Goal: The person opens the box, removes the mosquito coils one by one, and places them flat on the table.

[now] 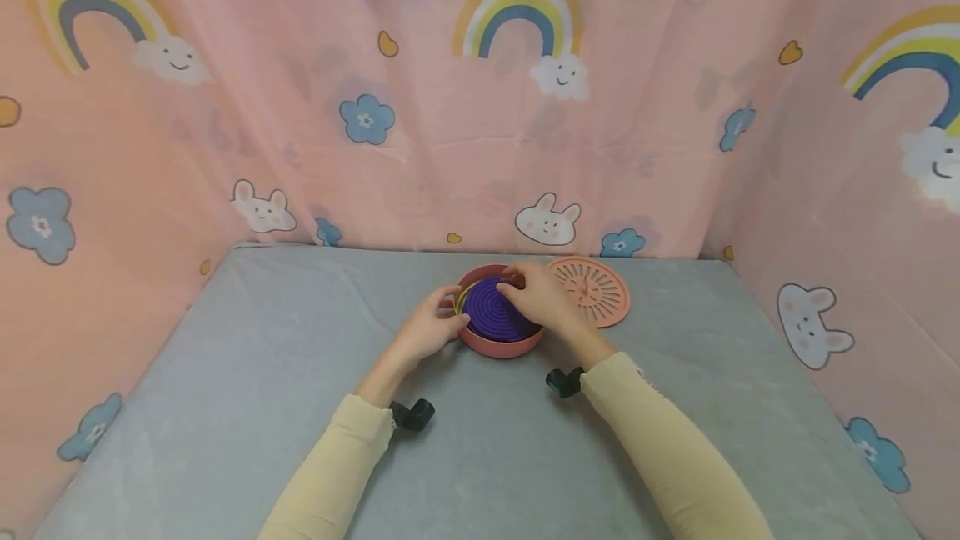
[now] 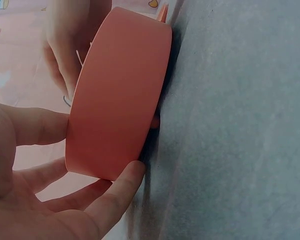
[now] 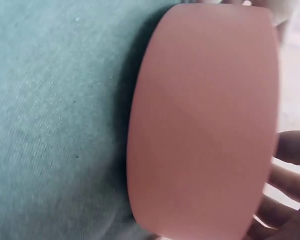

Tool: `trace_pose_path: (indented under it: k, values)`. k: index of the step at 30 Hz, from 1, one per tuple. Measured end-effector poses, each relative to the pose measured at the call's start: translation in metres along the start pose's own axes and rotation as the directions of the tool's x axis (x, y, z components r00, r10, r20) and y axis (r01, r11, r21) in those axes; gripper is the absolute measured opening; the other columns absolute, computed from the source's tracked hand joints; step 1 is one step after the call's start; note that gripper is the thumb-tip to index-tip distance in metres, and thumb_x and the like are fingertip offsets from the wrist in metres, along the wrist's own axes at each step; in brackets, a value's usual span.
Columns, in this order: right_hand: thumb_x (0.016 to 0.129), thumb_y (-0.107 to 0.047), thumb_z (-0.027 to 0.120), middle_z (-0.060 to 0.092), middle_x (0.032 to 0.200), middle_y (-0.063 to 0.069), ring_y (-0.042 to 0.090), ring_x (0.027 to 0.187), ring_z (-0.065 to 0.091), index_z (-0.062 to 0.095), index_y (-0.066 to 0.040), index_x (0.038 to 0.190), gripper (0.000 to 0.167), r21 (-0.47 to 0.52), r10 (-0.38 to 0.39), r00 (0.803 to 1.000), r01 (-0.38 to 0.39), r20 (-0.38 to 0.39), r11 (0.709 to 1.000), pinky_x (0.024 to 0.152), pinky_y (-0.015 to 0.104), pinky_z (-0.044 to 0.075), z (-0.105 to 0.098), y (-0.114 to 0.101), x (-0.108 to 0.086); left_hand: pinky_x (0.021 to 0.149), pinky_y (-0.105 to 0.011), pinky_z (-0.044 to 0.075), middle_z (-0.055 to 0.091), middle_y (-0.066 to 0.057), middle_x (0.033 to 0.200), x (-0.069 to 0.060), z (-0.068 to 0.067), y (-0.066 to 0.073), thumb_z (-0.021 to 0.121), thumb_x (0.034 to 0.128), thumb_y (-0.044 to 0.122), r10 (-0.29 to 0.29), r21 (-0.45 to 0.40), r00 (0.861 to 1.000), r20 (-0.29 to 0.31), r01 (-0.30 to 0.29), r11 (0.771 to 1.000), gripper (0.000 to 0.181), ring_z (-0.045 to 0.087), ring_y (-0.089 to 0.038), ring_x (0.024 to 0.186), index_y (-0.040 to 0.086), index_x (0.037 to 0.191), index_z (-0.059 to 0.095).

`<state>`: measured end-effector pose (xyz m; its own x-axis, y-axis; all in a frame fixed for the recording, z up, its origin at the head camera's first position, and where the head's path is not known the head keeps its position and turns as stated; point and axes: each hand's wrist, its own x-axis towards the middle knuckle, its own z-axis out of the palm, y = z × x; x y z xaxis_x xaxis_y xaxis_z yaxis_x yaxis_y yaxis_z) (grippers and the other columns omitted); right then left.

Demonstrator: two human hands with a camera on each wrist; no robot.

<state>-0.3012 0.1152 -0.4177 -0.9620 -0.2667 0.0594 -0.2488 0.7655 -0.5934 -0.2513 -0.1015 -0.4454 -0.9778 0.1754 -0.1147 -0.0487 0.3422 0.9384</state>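
Note:
A round pink container holds a purple coiled disc, with a thin yellow edge showing at the disc's left. My left hand grips the container's left side; in the left wrist view, the fingers of that hand spread around the pink wall. From the right, my right hand reaches over the rim, thumb on the disc and fingers bent at its far edge. The right wrist view has the container's wall large, with the right hand's fingers beside its rim.
A pink slotted round piece lies on the grey cloth surface behind and right of the container, partly behind my right hand. Pink printed curtains stand along the back and both sides. A black device is strapped at each wrist.

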Motion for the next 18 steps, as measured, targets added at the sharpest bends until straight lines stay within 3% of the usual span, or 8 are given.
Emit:
trace_pose_path:
  k: [9,18]
  values:
    - [0.097,-0.032,0.069,0.061,0.138,0.018,0.035,0.13,0.055,0.059,-0.001,0.138,0.052,-0.135,-0.007,0.997,0.017,0.071,0.991,0.11,0.052,0.043,0.009,-0.003,0.006,0.091,-0.038,0.058,0.046,-0.021,0.148,0.001,0.002,-0.002,0.066,0.0985,0.017,0.007,-0.011,1.0,0.011,-0.007,1.0,0.056,0.052,-0.035,0.133,0.013,0.151,0.046]
    - [0.092,-0.038,0.075,0.061,0.136,0.019,0.035,0.129,0.055,0.062,-0.003,0.135,0.057,-0.177,-0.04,0.998,0.048,0.045,0.983,0.109,0.051,0.043,0.014,0.0,0.006,0.091,-0.039,0.058,0.046,-0.021,0.149,0.002,0.002,-0.003,0.065,0.0991,0.017,0.009,-0.009,1.0,0.007,-0.009,1.0,0.056,0.053,-0.035,0.133,0.013,0.152,0.045]
